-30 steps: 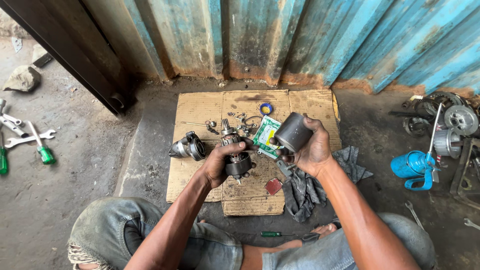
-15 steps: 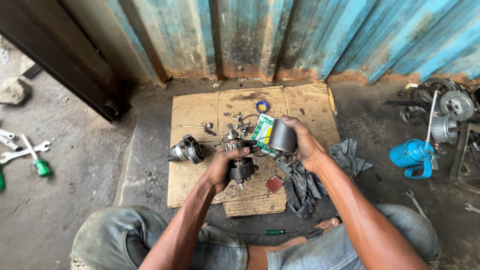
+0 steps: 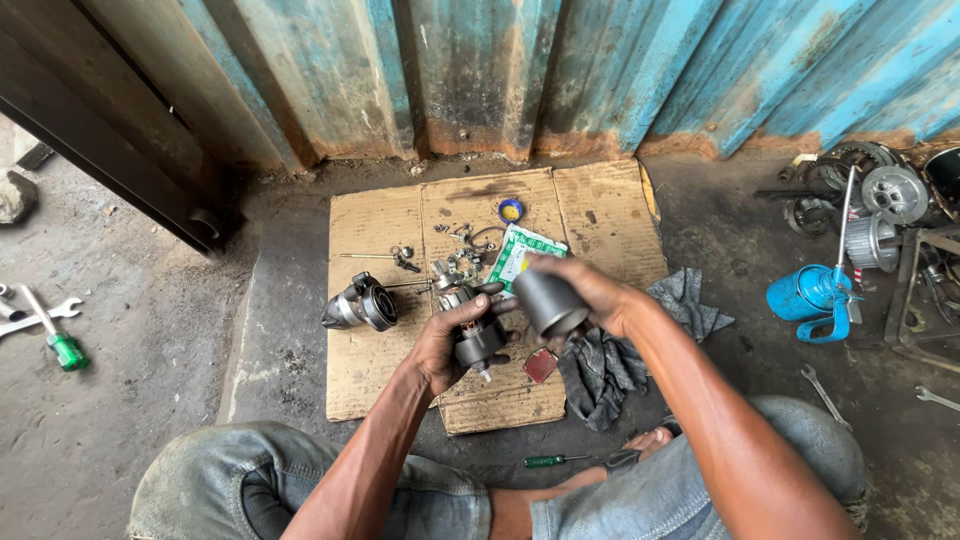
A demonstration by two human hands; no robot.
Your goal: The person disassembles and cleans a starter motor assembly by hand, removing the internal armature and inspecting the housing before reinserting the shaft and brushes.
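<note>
- I see my left hand (image 3: 440, 345) closed around a dark motor core (image 3: 478, 340), held above the middle of the cardboard sheet (image 3: 380, 225). Its long axis runs from about 11 o'clock to 5 o'clock, with a short shaft tip pointing down toward 5.
- My right hand (image 3: 590, 295) grips a grey cylindrical housing (image 3: 548, 300), just at 2 o'clock of the core and nearly touching it. Its axis tilts from 10 to 4 o'clock; I cannot tell whether the near end is open.
- One more metal end piece (image 3: 360, 305) lies on the cardboard at 9 o'clock of my left hand, apart from it.
- Small loose parts (image 3: 460, 245) are scattered at 12 o'clock of the hands; too small to count. One blue ring (image 3: 510, 209) sits beyond them, and one green and white packet (image 3: 515, 255) lies just under my right fingers.
- One dark rag (image 3: 620, 350) overlaps the cardboard's right edge, at 4 o'clock of the housing.
- One green-handled screwdriver (image 3: 545, 461) lies on the floor at 6 o'clock, between my knees.
- One blue oil can (image 3: 810, 295) stands at 3 o'clock, well apart, with a heap of round metal parts (image 3: 880, 195) behind it.
- The corrugated wall (image 3: 600, 70) closes off 12 o'clock; open floor (image 3: 130, 400) lies toward 8 o'clock, where one more green-handled screwdriver (image 3: 55, 340) and a wrench (image 3: 40, 318) rest.
</note>
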